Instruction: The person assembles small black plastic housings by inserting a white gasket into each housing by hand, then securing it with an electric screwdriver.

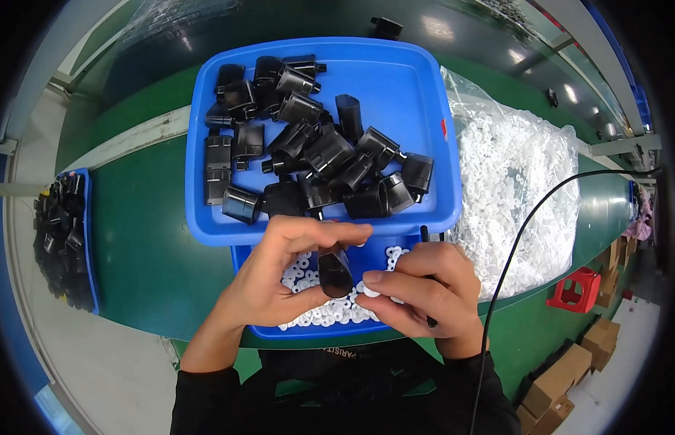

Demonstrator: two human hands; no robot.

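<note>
A black plastic part [334, 274] is held in the left hand [265, 279], its body gripped between the thumb and the curled fingers, with one end turned toward the person. A small white piece [371, 291] is pinched at the fingertips of the right hand [442, 290], just beside the black part; whether the two are touching cannot be told. A slim black tool [425, 234] is also held in the right hand, its ends seen above and below the fingers and its middle hidden by them; its kind cannot be made out.

Both hands are held over a smaller blue tray [261, 331], in which many white rings [330, 313] are spread, partly covered by the hands. Beyond it, a larger blue tray [406, 94] is set, its near edge overlapping the smaller one. Black parts [328, 152] are heaped in it, mostly toward its left side and middle.

To the right, a clear plastic bag [522, 196] filled with small white pieces is laid on the green surface [145, 239], and a black cable [513, 243] is seen passing in front of it. At the far left, more black parts [62, 235] are piled in another blue tray [88, 243]. A red stool [575, 290] and cardboard boxes [562, 377] are seen on the floor at the right.
</note>
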